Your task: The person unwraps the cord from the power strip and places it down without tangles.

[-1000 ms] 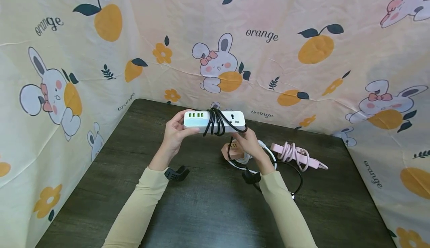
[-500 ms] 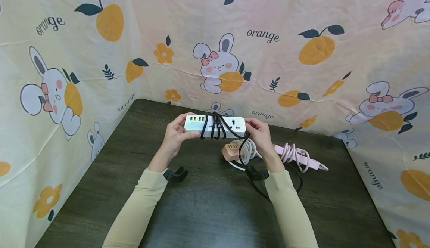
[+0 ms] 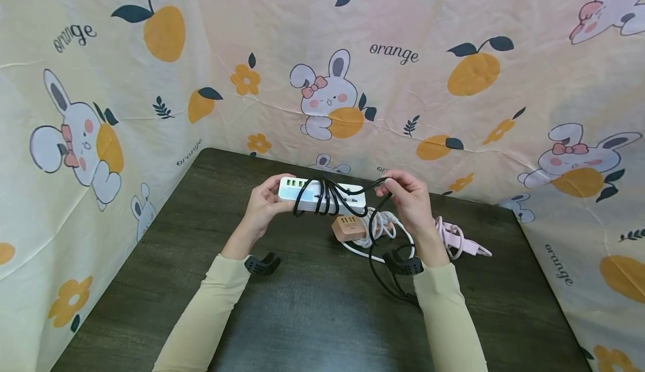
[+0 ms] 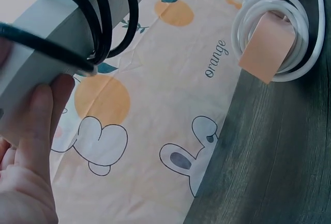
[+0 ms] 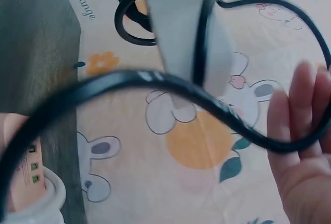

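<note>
Hanging nearest was slack round black cable [image 5: 124, 80], pinched by the right hand [image 3: 412, 199]; beyond, a white oblong plastic power strip [image 3: 309, 197] extended crosswise, just left of that hand, far end gripped by the left hand [image 3: 262, 203].

Smooth white plastic power strip [image 3: 309, 196], glossy black cord [image 5: 139, 78] with a rubbery look, peach block [image 4: 268, 47] in matt plastic, smooth white cord [image 4: 300, 38], pink plastic strip [image 3: 470, 246], dark wood-grained desk [image 3: 302, 310] with a soft sheen, creased cloth backdrop [image 3: 227, 30], matt cloth sleeves [image 3: 201, 310].
</note>
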`<state>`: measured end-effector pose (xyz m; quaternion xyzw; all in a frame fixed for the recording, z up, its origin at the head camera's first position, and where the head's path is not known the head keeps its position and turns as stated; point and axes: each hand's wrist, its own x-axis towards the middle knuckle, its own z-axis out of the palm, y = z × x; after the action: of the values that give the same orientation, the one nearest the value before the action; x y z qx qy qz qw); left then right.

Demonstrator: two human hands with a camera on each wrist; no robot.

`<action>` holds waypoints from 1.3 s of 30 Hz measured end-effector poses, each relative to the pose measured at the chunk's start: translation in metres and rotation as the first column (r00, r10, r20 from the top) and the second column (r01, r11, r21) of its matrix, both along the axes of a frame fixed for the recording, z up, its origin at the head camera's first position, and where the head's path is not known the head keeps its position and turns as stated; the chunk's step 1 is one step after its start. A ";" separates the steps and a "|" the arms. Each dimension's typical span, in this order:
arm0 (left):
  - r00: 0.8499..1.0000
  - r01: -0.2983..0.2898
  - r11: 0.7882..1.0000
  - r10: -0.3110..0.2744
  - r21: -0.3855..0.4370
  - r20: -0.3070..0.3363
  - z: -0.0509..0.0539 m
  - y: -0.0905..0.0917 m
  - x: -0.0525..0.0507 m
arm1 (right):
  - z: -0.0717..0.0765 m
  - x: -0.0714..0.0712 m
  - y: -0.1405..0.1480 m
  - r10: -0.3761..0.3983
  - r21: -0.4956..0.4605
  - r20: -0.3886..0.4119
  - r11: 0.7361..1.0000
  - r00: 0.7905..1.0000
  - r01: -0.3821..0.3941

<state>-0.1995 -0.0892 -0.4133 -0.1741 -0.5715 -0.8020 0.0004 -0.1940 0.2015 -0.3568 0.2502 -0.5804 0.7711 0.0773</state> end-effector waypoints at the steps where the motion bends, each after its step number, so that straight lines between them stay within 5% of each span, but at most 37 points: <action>1: 1.000 -0.009 1.000 0.009 0.000 -0.001 -0.001 0.000 -0.001 | 0.001 0.002 0.002 0.045 0.014 -0.021 0.999 0.999 -0.045; 7: 0.998 -0.053 0.999 0.053 0.008 0.014 0.000 -0.001 -0.002 | 0.003 0.015 0.015 0.265 0.228 -0.079 0.943 0.961 -0.241; 11: 0.997 -0.080 0.997 0.079 0.023 0.013 0.003 -0.001 -0.003 | 0.004 0.022 0.019 0.338 0.442 -0.023 0.847 0.941 -0.294; 14: 0.996 -0.093 0.995 0.093 0.041 0.000 0.005 0.000 -0.004 | 0.005 0.025 0.018 0.323 0.588 0.050 0.755 0.945 -0.290; 19: 0.994 -0.108 0.991 0.109 0.081 -0.015 0.008 -0.002 -0.004 | 0.004 0.024 0.011 0.121 0.787 0.060 0.605 0.991 -0.121; 22: 0.993 -0.113 0.987 0.116 0.111 -0.024 0.009 -0.004 -0.004 | -0.001 0.019 0.008 -0.063 0.833 -0.028 0.550 0.998 0.058; 24: 0.993 -0.113 0.986 0.117 0.120 -0.029 0.010 -0.006 -0.004 | -0.005 0.017 0.007 -0.199 0.831 -0.094 0.525 0.976 0.187; 27: 0.993 -0.106 0.987 0.111 0.120 -0.029 0.009 -0.008 -0.004 | -0.009 0.013 0.009 -0.403 0.791 -0.168 0.490 0.900 0.367; 29: 0.995 -0.098 0.989 0.102 0.109 -0.024 0.009 -0.009 -0.004 | -0.011 0.011 0.012 -0.523 0.739 -0.180 0.487 0.833 0.465; 33: 0.997 -0.073 0.995 0.075 0.074 -0.023 0.007 -0.011 -0.004 | -0.011 0.011 0.020 -0.679 0.563 -0.094 0.567 0.728 0.601; 36: 0.998 -0.046 0.997 0.049 0.054 -0.043 0.006 -0.012 -0.003 | -0.008 0.012 0.028 -0.716 0.391 -0.032 0.633 0.697 0.668; 39: 0.996 -0.025 0.998 0.030 0.053 -0.082 0.003 -0.013 -0.002 | -0.002 0.013 0.039 -0.697 0.187 -0.003 0.704 0.717 0.686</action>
<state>-0.2018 -0.1025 -0.4103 -0.1992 -0.5525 -0.8084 0.0395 -0.1811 0.2400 -0.3586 -0.0061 -0.6992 0.6399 0.3189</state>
